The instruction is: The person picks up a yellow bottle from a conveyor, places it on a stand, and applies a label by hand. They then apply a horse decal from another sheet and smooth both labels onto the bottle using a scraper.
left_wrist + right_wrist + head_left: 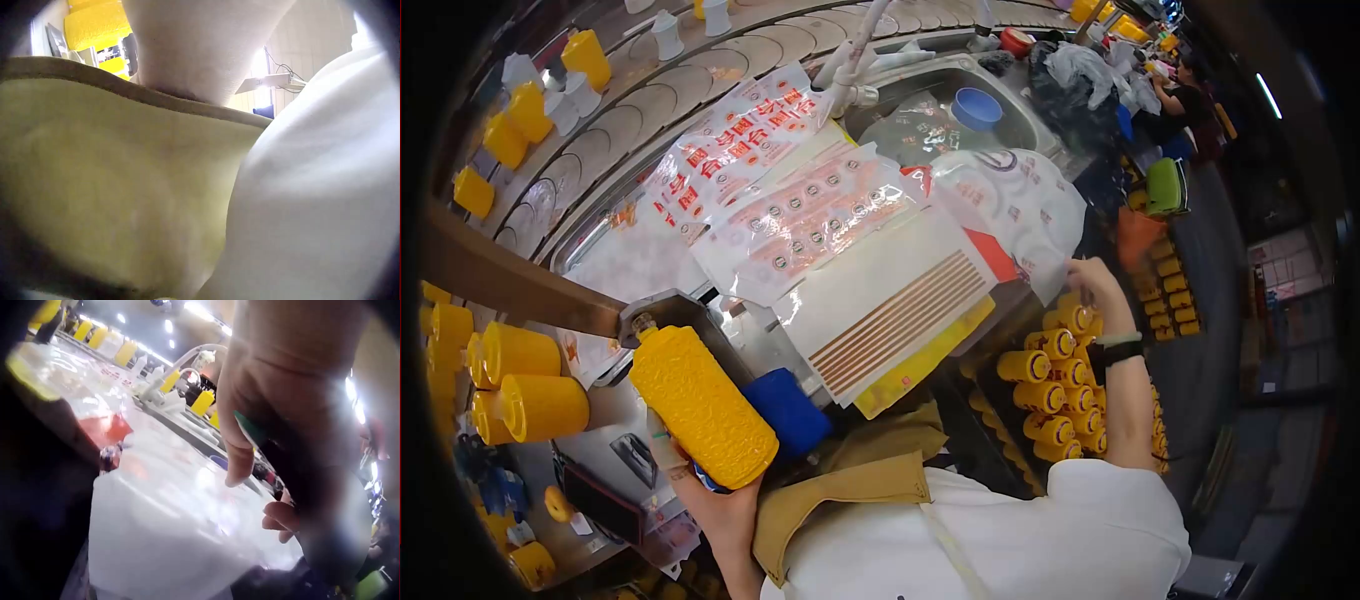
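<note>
Fingers of the left hand (725, 505) (mostly hidden) grip a yellow bottle (705, 405), tilted at eight o'clock. At three, the right hand (1095, 285), loosely curled with thumb apart, nears a plastic bag (1025, 205); the sink (1035, 115) lies toward one o'clock.

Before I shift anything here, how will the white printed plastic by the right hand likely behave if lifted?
The white printed plastic will probably sag and fold, since it looks thin, with its near part drooping. It's likely light for its size, being only thin film. The glossy highlights suggest it could slip.
</note>
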Demonstrator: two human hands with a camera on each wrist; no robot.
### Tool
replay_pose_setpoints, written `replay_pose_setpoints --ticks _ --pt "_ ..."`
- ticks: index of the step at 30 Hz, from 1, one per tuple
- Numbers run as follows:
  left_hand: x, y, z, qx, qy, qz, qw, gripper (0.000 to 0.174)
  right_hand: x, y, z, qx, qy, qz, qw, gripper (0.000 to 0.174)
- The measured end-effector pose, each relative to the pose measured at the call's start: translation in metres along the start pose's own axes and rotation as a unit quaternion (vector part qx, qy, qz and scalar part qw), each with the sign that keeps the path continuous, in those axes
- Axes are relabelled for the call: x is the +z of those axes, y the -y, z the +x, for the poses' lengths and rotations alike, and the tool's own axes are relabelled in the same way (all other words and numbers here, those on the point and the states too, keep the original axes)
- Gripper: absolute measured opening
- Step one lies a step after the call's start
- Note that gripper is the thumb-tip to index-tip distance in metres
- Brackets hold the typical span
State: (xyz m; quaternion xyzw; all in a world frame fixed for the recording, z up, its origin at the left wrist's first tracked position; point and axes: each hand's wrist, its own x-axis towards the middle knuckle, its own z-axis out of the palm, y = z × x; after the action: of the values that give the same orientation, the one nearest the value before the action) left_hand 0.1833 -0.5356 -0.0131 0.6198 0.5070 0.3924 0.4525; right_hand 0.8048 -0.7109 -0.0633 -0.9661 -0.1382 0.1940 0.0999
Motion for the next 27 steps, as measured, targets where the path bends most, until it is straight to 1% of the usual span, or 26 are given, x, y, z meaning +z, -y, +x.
replay_pose_setpoints --ticks 1,2,3,5,6,7,9,10,11,13,14,15,17,18,19,20,21,22,23,24,25,27 --pt "0.0 0.0 -0.001 -0.01 -0.001 0.0 1.0 0.122 -0.002 0.001 -0.02 0.036 0.055 0.134 0.989 0.037" --pt "-0.001 0.0 -0.001 -0.019 -0.003 0.0 1.0 0.121 -0.003 0.003 -0.033 0.072 0.109 0.265 0.955 0.03" --pt "-0.002 0.002 -0.002 -0.018 -0.001 -0.001 1.0 0.121 -0.005 0.004 -0.039 0.073 0.107 0.265 0.955 0.03" --pt "-0.005 0.009 -0.004 -0.006 -0.003 0.039 0.999 0.119 -0.006 0.006 -0.049 0.094 0.066 0.396 0.911 0.018" --pt "-0.007 0.014 -0.005 -0.004 -0.002 0.039 0.999 0.119 -0.011 0.015 -0.055 0.11 0.075 0.43 0.893 0.016" --pt "-0.009 0.019 -0.006 0.011 -0.008 0.063 0.998 0.118 -0.017 0.023 -0.062 0.11 0.073 0.432 0.892 0.016" --pt "-0.01 0.024 -0.007 0.027 -0.014 0.087 0.996 0.117 -0.031 0.038 -0.073 0.084 0.053 0.507 0.856 0.013" --pt "-0.01 0.024 -0.007 0.029 -0.018 0.082 0.996 0.116 -0.039 0.043 -0.078 0.047 0.064 0.51 0.857 0.013" --pt "-0.009 0.024 -0.008 0.032 -0.023 0.078 0.996 0.115 -0.042 0.045 -0.081 0.046 0.063 0.51 0.856 0.013" --pt "-0.008 0.021 -0.008 0.026 -0.024 0.069 0.997 0.115 -0.047 0.058 -0.092 0.019 0.06 0.566 0.822 0.016" --pt "-0.008 0.019 -0.007 0.019 -0.024 0.061 0.998 0.114 -0.053 0.066 -0.113 0.035 0.057 0.568 0.82 0.02" --pt "-0.007 0.02 -0.007 0.02 -0.024 0.061 0.998 0.114 -0.049 0.059 -0.117 0.035 0.056 0.569 0.82 0.02" --pt "-0.008 0.022 -0.008 0.015 -0.023 0.063 0.998 0.114 -0.036 0.044 -0.119 0.043 0.071 0.602 0.794 0.022" --pt "-0.01 0.025 -0.008 0.016 -0.023 0.061 0.998 0.114 -0.029 0.038 -0.122 0.068 0.103 0.578 0.806 0.02" --pt "-0.011 0.028 -0.009 0.029 -0.022 0.08 0.996 0.114 -0.012 0.018 -0.109 0.108 0.099 0.578 0.802 0.024" --pt "-0.012 0.029 -0.009 0.041 -0.021 0.099 0.994 0.115 0.009 -0.019 -0.078 0.108 0.122 0.484 0.86 0.03" --pt "-0.01 0.026 -0.008 0.042 -0.023 0.097 0.994 0.115 0.022 -0.047 -0.058 0.105 0.143 0.384 0.906 0.035" --pt "-0.008 0.02 -0.008 0.029 -0.023 0.089 0.995 0.117 0.03 -0.046 -0.068 0.002 -0.031 0.223 0.974 0.039" --pt "-0.007 0.015 -0.007 0.015 -0.024 0.081 0.996 0.118 0.037 -0.039 -0.073 -0.103 -0.204 0.046 0.972 0.043" --pt "-0.008 0.015 -0.006 0.014 -0.03 0.081 0.996 0.118 0.044 -0.046 -0.053 -0.195 -0.378 -0.04 0.904 0.046" --pt "-0.008 0.015 -0.006 0.01 -0.024 0.076 0.997 0.119 0.027 -0.006 -0.068 -0.169 -0.368 -0.003 0.914 0.044" --pt "-0.008 0.014 -0.004 0.006 -0.019 0.07 0.997 0.121 0.012 0.035 -0.048 -0.249 -0.238 0.127 0.93 0.038"
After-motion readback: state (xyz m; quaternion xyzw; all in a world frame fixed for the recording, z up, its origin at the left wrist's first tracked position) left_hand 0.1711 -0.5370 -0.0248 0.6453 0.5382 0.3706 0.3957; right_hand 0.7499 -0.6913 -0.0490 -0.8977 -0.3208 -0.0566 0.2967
